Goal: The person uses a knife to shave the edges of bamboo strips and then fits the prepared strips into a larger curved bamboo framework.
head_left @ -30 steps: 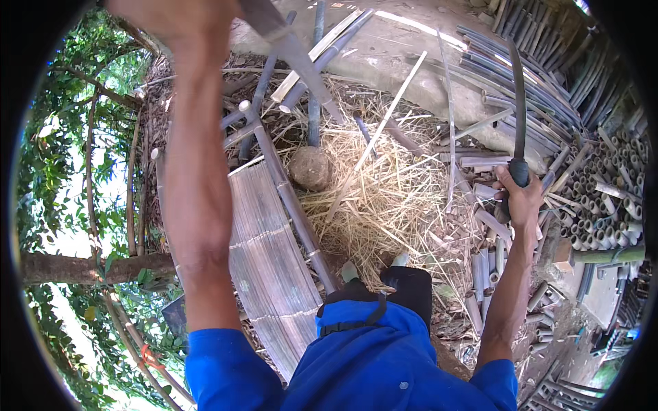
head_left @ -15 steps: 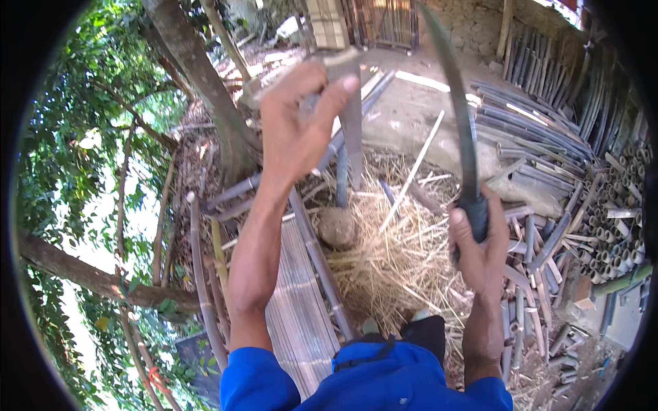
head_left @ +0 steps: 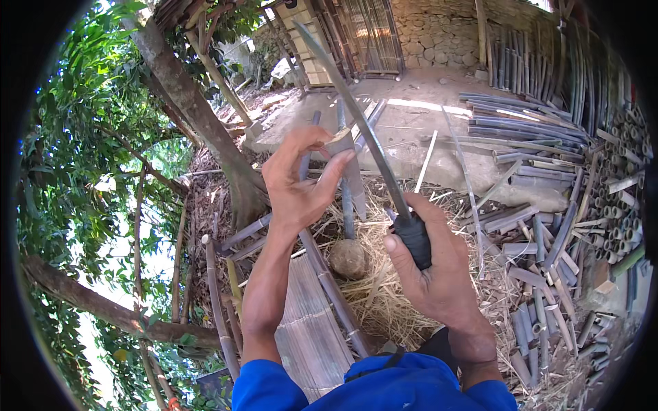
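Observation:
My left hand [head_left: 299,183] is raised at the centre, its thumb and fingers closed on the top of a flat, tapering strip of split bamboo [head_left: 354,181] that hangs point down. In my right hand [head_left: 441,274] is a machete [head_left: 369,135], gripped by its dark wrapped handle. Its long, slightly curved blade slants up and to the left, crossing close beside the bamboo's upper end. Whether blade and bamboo touch, I cannot tell. Beneath the hands, a rounded block [head_left: 349,259] sits at the foot of an upright bamboo pole.
A slatted bamboo bench [head_left: 308,322] lies below my left forearm. Straw-like shavings [head_left: 391,308] cover the ground in front of me. Stacked bamboo poles [head_left: 521,127] and cut bamboo tubes [head_left: 620,195] fill the right side. A tree trunk [head_left: 199,109] leans at the left.
The machete has swung left and down, from upright at the right to slanting across beside the bamboo strip. My right hand has moved left, and my left hand is slightly lower.

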A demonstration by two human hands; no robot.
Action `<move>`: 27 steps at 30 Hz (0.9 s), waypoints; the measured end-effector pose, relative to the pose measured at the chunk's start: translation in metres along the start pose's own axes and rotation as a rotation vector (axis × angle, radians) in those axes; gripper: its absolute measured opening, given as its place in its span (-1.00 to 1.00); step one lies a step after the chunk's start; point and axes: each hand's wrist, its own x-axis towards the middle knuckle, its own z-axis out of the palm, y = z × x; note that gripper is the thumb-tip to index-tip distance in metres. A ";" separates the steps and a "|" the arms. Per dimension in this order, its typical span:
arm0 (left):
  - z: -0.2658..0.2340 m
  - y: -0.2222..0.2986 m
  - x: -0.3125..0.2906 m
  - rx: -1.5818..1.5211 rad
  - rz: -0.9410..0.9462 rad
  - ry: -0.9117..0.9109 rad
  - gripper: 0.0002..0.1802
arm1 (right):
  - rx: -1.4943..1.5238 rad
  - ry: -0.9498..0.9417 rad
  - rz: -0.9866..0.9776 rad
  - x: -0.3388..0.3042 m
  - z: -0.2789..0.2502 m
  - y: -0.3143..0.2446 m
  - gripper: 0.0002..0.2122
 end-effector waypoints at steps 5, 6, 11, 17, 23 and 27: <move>-0.007 -0.001 -0.005 -0.048 -0.032 -0.069 -0.53 | -0.044 0.060 -0.127 -0.002 0.006 0.002 -0.56; -0.007 0.000 -0.005 -0.076 -0.032 -0.074 -0.53 | -0.053 0.041 -0.129 -0.002 0.006 0.002 -0.55; -0.012 0.001 -0.006 -0.073 -0.023 -0.092 -0.53 | 0.000 -0.005 -0.081 -0.007 0.011 0.001 -0.55; -0.013 -0.001 -0.006 -0.121 -0.043 -0.094 -0.55 | 0.001 -0.098 -0.059 -0.005 0.005 -0.002 -0.56; -0.016 -0.003 -0.005 -0.107 -0.056 -0.095 -0.57 | -0.017 -0.109 -0.074 -0.004 0.007 -0.002 -0.55; -0.017 -0.003 -0.003 -0.089 -0.047 -0.095 -0.57 | -0.026 -0.129 0.100 -0.002 0.009 -0.010 -0.59</move>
